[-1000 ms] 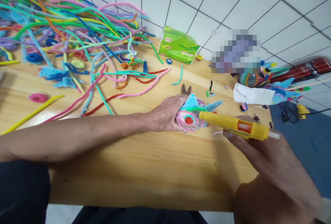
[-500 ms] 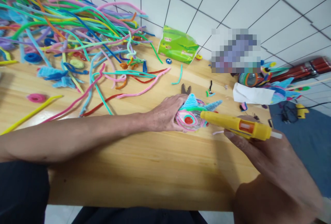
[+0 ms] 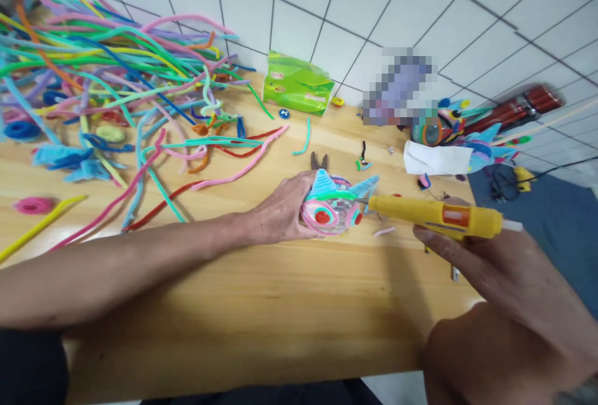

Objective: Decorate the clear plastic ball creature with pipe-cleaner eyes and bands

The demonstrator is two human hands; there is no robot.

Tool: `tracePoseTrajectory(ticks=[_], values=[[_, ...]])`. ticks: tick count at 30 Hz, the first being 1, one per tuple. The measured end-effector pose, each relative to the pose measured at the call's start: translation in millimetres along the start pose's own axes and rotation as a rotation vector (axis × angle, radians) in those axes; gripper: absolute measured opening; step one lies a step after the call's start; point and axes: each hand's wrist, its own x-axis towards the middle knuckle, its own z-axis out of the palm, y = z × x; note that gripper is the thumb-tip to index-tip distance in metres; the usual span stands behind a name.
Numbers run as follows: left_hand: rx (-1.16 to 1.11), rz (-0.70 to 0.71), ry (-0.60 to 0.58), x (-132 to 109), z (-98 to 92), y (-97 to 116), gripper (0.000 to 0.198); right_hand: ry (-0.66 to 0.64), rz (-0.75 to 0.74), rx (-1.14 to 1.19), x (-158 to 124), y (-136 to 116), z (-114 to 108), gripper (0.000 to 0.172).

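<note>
My left hand (image 3: 286,209) is wrapped round the left side of a clear plastic craft figure (image 3: 339,220), decorated with pipe cleaners. Blue pointed pieces rise from its top, a green band runs below them, and its round pink eyes have red centres. In my right hand (image 3: 471,255) is a yellow hot glue gun (image 3: 434,215), a white glue stick showing at its rear. Its metal nozzle points left, at the figure's right side; whether it touches I cannot tell. The fingers under the glue gun are mostly hidden.
Pliers (image 3: 320,161) lie just behind the figure. Many coloured pipe cleaners (image 3: 140,43) spread over the table's left. A green packet (image 3: 298,84) stands by the tiled wall. At the right are white paper (image 3: 436,159), a red cylinder (image 3: 537,103) and a cable (image 3: 504,184).
The view has shifted, so most things appear further left. The glue gun's nozzle has drawn slightly away from the figure's top to its right side, and more of the figure's front shows.
</note>
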Motion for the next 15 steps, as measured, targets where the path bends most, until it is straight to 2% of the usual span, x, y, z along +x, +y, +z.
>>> tracePoseTrajectory(ticks=[4, 8, 15], values=[[-0.005, -0.029, -0.042, 0.4, -2.0, 3.0, 0.083, -0.019, 0.062, 0.059, 0.4, 2.4, -2.6, 0.051], [0.006, -0.028, -0.012, -2.4, -1.6, 3.4, 0.082, -0.054, 0.076, 0.095, 3.5, -0.7, -5.0, 0.06], [0.038, -0.019, -0.007, -6.0, -0.1, -2.2, 0.089, -0.066, 0.046, -0.007, 2.6, 3.4, -0.3, 0.062]])
